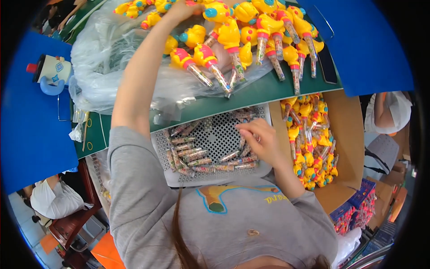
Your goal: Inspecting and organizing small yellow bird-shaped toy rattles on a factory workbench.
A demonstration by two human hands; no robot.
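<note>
My left arm stretches to the far side of the green table, where my left hand [182, 10] is among yellow duck-shaped toys [219, 12]; its fingers are partly cut off by the upper edge, so their grip is unclear. Many of these toys have a clear tube of small coloured candies [219, 80] below the yellow top. My right hand [262, 140] hovers over a white plastic basket [172, 179], thumb and fingers curled together; anything between the fingertips is too small to make out. Inside the basket lie loose candy-filled tubes [193, 154] with patterned wrapping.
Clear plastic bags [103, 62] cover the table's left part. To the right, a cardboard box [351, 143] holds a heap of similar yellow toys [311, 152]. A dark phone [328, 67] rests at the table's right edge. A white and blue cup [54, 69] stands at the left. Other people sit nearby.
</note>
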